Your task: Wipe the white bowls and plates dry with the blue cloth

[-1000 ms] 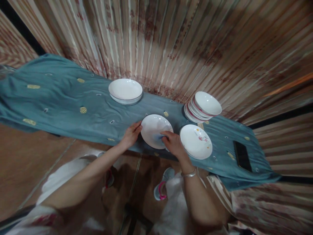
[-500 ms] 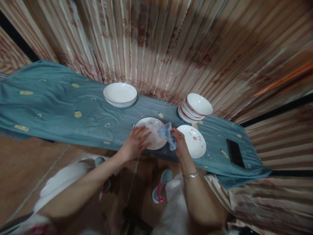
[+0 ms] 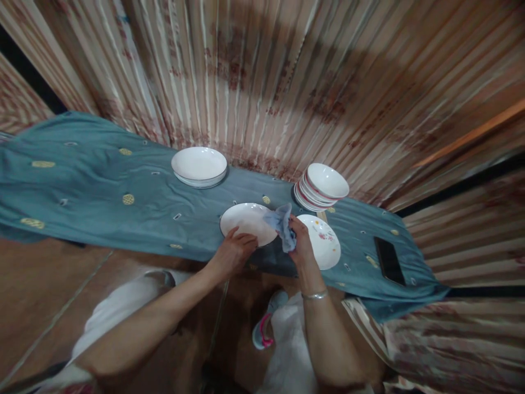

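The white plate (image 3: 249, 219) lies between our hands, right hand (image 3: 300, 241) pinching a blue cloth (image 3: 286, 232), left hand (image 3: 233, 253) at the near rim, grip unclear

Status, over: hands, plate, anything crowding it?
Left hand at near rim of white plate, grip unclear. Right hand holding blue cloth at the plate's right edge. Floral plate close on the right.
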Motion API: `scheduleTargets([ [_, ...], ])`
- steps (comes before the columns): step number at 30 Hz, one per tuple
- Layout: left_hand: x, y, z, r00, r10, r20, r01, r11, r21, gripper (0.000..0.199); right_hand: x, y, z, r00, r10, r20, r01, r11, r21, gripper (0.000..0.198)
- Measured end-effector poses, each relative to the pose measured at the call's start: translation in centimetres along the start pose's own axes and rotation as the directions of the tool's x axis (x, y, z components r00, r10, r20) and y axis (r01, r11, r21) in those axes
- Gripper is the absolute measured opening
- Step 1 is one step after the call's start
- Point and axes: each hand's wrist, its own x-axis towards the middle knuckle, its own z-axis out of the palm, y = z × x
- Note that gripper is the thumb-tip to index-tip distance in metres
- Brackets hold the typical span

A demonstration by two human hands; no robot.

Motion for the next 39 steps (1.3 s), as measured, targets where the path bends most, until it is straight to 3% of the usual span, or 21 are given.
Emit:
scheduleTargets([
  [3,0.5,0.1,-2.0,0.978,-0.162,-0.131,0.123,0.956,-0.267,0.022,0.0,-0.9,-0.1,0.999,-0.037,0.001,0.037,0.996,0.080,0.018],
  [7,1.1,0.3,-4.7,0.849,-0.458,-0.263,0.209,0.749,-0.629,0.015,0.2,-1.4,0.2,0.993,-0.110,-0.036,0.113,0.985,0.132,0.013],
  [10,1.2,0.9,-6.0,0.784,-0.594,-0.180,0.191,0.506,-0.841,0.025,0.4,-0.9,0.9,0.986,-0.161,-0.051,0.163,0.985,0.052,0.016],
  [14,1.1,1.8,-6.3,0.772,-0.635,-0.009,0.146,0.191,-0.971,0.034,0.9,0.3,2.0,0.933,-0.343,-0.113,0.312,0.923,-0.225,0.028],
  [17,1.0,1.9,-5.7,0.781,-0.622,0.055,0.155,0.107,-0.982,0.034,1.4,1.0,2.8,0.842,-0.539,0.019,0.469,0.714,-0.521,0.039],
  [20,1.0,1.7,-5.3,0.780,-0.623,0.061,0.143,0.082,-0.986,0.033,1.4,1.4,4.0,0.760,-0.613,0.214,0.575,0.482,-0.661,0.046],
  [26,1.1,1.3,-5.5,0.764,-0.643,0.043,0.089,0.040,-0.995,0.032,-1.1,2.3,7.7,0.592,-0.630,0.502,0.694,0.082,-0.715,0.046],
  [29,1.3,1.2,-5.6,0.748,-0.664,0.008,0.053,0.047,-0.997,0.028,-2.2,2.7,8.9,0.532,-0.570,0.626,0.742,-0.041,-0.669,0.042],
  [31,1.5,1.1,-5.7,0.740,-0.673,0.004,0.045,0.044,-0.998,0.027,-2.4,2.6,9.2,0.541,-0.541,0.644,0.736,-0.066,-0.674,0.041],
  [33,1.7,1.3,-5.8,0.744,-0.667,0.028,0.060,0.026,-0.998,0.027,-2.1,2.2,9.0,0.579,-0.544,0.607,0.698,-0.054,-0.714,0.041],
  [39,2.1,1.6,-5.9,0.739,-0.669,0.083,0.082,-0.032,-0.996,0.033,0.1,1.5,7.4,0.706,-0.592,0.388,0.559,0.130,-0.819,0.043],
])
